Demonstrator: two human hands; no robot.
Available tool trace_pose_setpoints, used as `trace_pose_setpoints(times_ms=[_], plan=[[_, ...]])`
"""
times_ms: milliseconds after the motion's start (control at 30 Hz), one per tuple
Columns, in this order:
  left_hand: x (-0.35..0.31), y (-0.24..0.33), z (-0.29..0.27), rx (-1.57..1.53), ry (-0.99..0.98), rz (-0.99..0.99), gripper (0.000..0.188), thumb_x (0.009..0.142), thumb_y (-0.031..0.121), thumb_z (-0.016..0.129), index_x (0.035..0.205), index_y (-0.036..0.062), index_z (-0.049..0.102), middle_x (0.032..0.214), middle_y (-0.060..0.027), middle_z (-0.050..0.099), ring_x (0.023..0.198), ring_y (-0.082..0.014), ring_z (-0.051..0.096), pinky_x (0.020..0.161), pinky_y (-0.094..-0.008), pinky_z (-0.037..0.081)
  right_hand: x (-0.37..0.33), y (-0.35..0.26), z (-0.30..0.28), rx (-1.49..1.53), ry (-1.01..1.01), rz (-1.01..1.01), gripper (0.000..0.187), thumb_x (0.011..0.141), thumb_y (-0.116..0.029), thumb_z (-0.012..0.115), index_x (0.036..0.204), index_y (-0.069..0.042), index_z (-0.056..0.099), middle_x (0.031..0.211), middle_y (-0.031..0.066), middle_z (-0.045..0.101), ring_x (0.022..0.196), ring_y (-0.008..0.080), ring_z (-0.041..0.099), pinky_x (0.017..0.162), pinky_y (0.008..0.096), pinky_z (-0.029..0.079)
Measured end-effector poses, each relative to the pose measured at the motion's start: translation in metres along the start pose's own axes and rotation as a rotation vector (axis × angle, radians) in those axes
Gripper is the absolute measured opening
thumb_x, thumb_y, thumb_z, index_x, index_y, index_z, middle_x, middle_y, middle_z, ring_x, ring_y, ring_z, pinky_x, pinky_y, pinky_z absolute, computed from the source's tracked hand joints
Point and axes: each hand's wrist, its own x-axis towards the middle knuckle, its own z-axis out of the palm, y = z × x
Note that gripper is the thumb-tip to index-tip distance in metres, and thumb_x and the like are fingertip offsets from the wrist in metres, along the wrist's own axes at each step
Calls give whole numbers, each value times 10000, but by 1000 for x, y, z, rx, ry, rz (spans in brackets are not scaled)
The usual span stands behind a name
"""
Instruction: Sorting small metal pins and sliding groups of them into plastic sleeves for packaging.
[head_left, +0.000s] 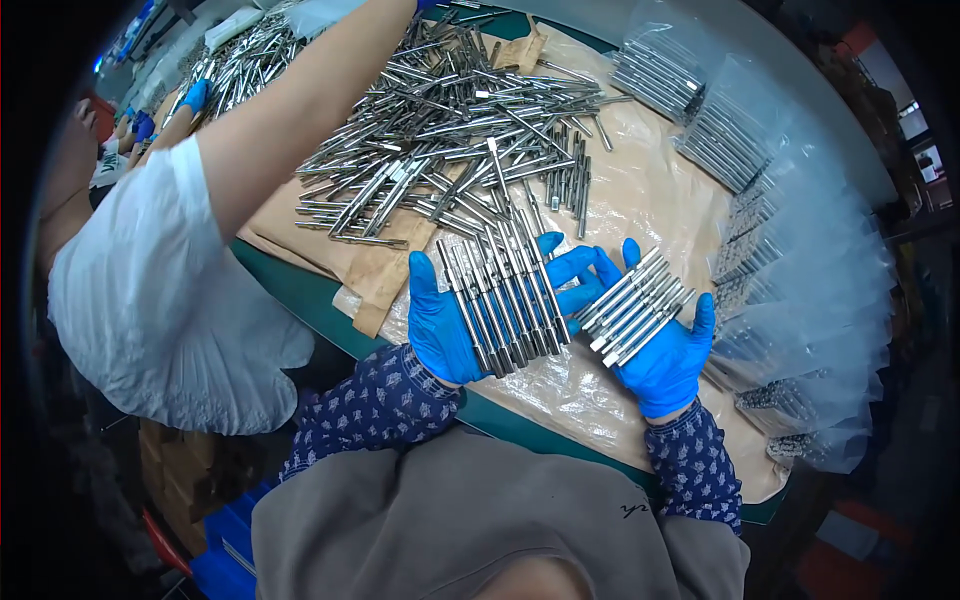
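Observation:
My left hand (436, 335), in a blue glove, cradles a row of slim stepped metal shafts (505, 300) laid side by side, thumb along one edge and fingertips past the other. A second row of metal shafts (636, 306) lies across the palm and fingers of my right hand (668, 368), gloved in blue too. These look shorter from here and slant up to the right. Both hands are held close together above the plastic-covered work surface. Just beyond them is a large heap of loose metal shafts (440, 130).
Clear bags of shafts (735, 135) line the right edge of the table. At left, a co-worker's bare arm (300, 110) reaches over the heap, the white sleeve (170, 280) close to my left side. Another blue-gloved hand (196, 96) is farther off. Brown paper (390, 270) lies underneath.

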Motion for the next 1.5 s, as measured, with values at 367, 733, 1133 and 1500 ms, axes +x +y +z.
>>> trace_pose_setpoints(times_ms=[367, 733, 1133, 1500], plan=[[-3, 0, -3, -9, -5, -10, 1234, 635, 789, 521, 1417, -10, 0, 1457, -283, 55, 1325, -472, 145, 1071, -570, 172, 4, -5, 10, -49, -89, -4, 947, 730, -529, 610, 1433, -82, 159, 1473, 196, 144, 1350, 375, 177, 1081, 527, 209], [-2, -5, -4, -142, -27, -118, 1024, 750, 678, 495, 1424, 12, 107, 1455, -249, 156, 1328, -428, 193, 1073, -534, 213, 25, -10, 49, -820, 38, -354, 235, 962, -200, 426, 780, -63, 483, 634, 42, 508, 636, 163, 516, 740, 336, 449], [-17, -48, -61, -223, 230, -47, 408, 870, 160, 484, 1271, 104, 432, 1289, -187, 463, 1180, -312, 484, 967, -478, 436, 60, 24, 77, -2365, -1199, -166, 310, 678, -278, 646, 981, -251, 590, 1317, 23, 467, 1304, 337, 322, 1051, 637, 118], [-2, -15, -34, -204, 110, -140, 278, 890, 164, 498, 1123, 29, 564, 1086, -144, 612, 994, -244, 600, 886, -416, 488, 33, 6, 63, -2203, -838, -125, 643, 736, -434, 622, 1316, -209, 459, 1445, 171, 272, 1331, 442, 191, 1070, 580, 106]])
